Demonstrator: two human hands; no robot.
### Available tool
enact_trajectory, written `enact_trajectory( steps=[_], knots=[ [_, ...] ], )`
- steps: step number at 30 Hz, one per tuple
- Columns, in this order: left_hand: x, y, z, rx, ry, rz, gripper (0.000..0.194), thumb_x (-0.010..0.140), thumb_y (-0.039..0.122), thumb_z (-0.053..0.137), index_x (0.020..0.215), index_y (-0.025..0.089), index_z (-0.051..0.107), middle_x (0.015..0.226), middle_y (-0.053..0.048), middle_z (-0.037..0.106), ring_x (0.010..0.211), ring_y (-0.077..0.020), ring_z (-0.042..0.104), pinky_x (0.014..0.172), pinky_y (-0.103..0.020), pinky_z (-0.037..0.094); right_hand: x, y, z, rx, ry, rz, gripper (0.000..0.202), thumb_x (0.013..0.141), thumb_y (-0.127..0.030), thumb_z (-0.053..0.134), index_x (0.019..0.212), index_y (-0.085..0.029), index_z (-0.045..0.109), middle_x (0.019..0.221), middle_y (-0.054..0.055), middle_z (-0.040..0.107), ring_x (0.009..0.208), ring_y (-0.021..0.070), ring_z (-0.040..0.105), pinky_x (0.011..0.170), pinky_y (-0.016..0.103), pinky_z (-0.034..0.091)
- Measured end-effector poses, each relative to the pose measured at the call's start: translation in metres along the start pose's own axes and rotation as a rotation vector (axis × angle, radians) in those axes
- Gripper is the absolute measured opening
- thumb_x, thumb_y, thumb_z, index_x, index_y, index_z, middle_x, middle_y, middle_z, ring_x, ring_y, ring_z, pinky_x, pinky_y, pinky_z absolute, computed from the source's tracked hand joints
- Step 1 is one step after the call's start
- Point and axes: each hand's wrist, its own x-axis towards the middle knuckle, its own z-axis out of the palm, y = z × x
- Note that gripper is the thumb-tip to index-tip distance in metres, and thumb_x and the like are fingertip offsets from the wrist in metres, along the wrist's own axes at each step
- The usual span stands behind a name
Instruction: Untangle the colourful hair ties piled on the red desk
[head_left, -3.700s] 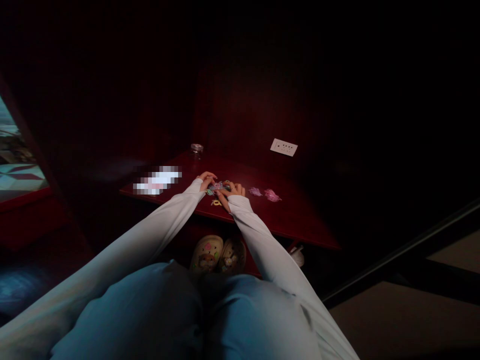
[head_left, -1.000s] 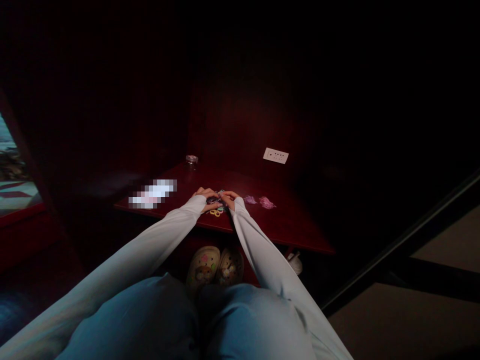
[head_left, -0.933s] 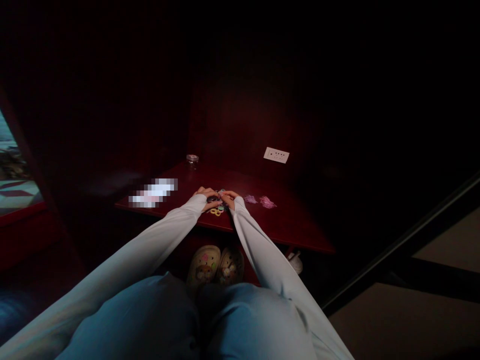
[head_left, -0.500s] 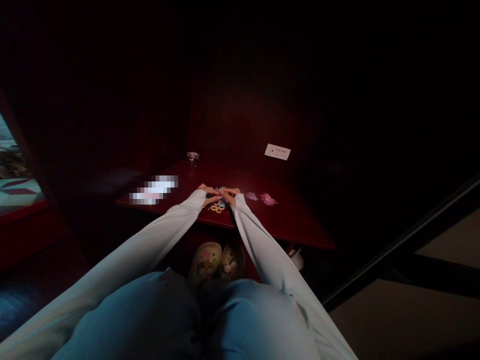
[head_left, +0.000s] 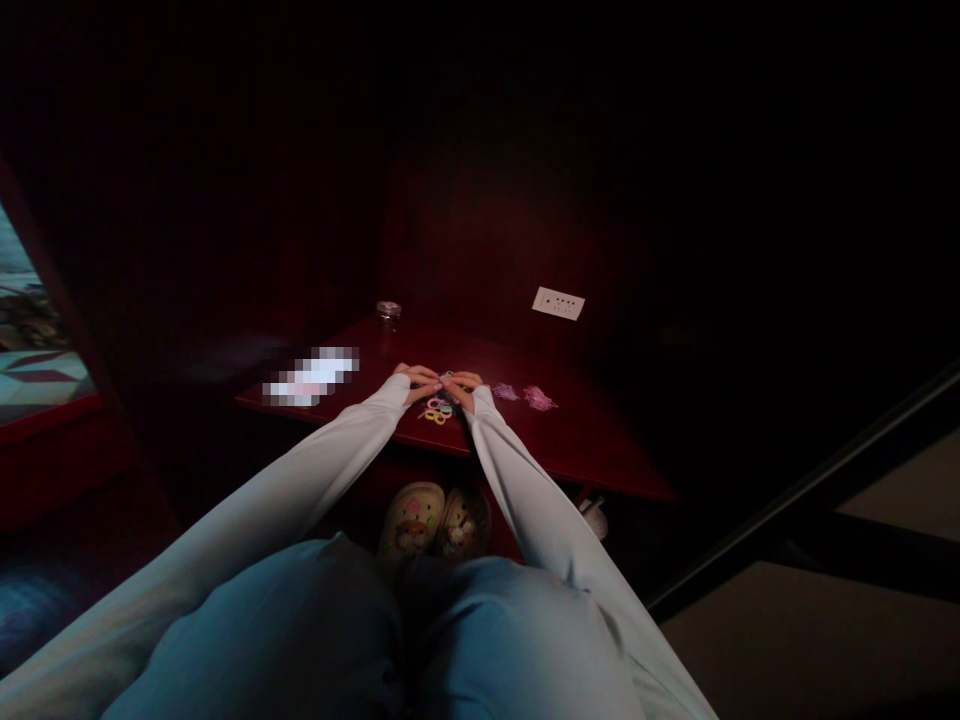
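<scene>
My left hand (head_left: 417, 379) and my right hand (head_left: 463, 386) meet at the fingertips over the dark red table (head_left: 592, 440). Both are closed in a pinch, and whatever sits between the fingers is too small to make out. Just below and behind them lies a pile of small coloured rings (head_left: 436, 412), yellow, pink and green among them, partly covered by the hands. Right of my right hand are a purple tangle of strands (head_left: 505, 392) and a pink tangle of strands (head_left: 538, 399).
A small clear jar with a lid (head_left: 388, 313) stands at the back left of the table. A blurred-out bright flat object (head_left: 313, 378) lies at the left edge. On the back wall is a white socket plate (head_left: 559, 303). Clogs (head_left: 412, 520) show below the table's front edge.
The view has shifted very slightly. My fingertips have drawn a little closer together over the rings; the tangles, jar and table things stay in place.
</scene>
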Motion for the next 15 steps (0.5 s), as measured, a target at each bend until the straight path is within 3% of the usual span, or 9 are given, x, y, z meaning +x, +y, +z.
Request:
enact_trajectory(
  steps=[3,8,11,15],
  knots=[
    [0.000,0.001,-0.003,0.004,-0.016,0.005,0.028,0.088,0.050,0.067,0.083,0.028,0.084,0.106,-0.004,0.078,0.104,-0.0263,0.062,0.102,-0.042,0.044,-0.001,-0.006,-0.001,0.214,0.002,0.111,0.029,0.084,-0.050,0.077,0.094,-0.024,0.084,0.120,0.008,0.072,0.110,0.0222,0.068,0.101,0.036,0.053],
    [0.007,0.000,-0.001,0.046,-0.007,-0.061,0.022,0.086,0.041,0.069,0.076,0.025,0.081,0.101,-0.004,0.078,0.100,-0.0248,0.064,0.101,-0.043,0.042,-0.003,-0.013,-0.004,0.305,0.005,0.113,0.039,0.087,-0.059,0.068,0.092,-0.023,0.083,0.113,0.008,0.075,0.115,0.0227,0.067,0.106,0.036,0.049],
    [0.010,-0.007,0.002,0.057,-0.027,-0.055,0.021,0.085,0.040,0.070,0.075,0.024,0.080,0.100,-0.004,0.078,0.098,-0.0244,0.064,0.100,-0.042,0.041,-0.004,-0.017,-0.005,0.296,0.035,0.115,0.044,0.093,-0.060,0.059,0.098,-0.023,0.083,0.113,0.008,0.075,0.116,0.0219,0.065,0.110,0.037,0.043],
    [0.007,-0.018,0.007,0.041,-0.024,0.047,0.023,0.086,0.044,0.070,0.079,0.024,0.080,0.101,-0.004,0.077,0.100,-0.0238,0.062,0.099,-0.040,0.042,-0.006,-0.024,-0.006,0.154,0.008,0.145,0.033,0.089,-0.053,0.069,0.094,-0.025,0.083,0.112,0.005,0.074,0.119,0.0226,0.062,0.112,0.039,0.038]
  ],
)
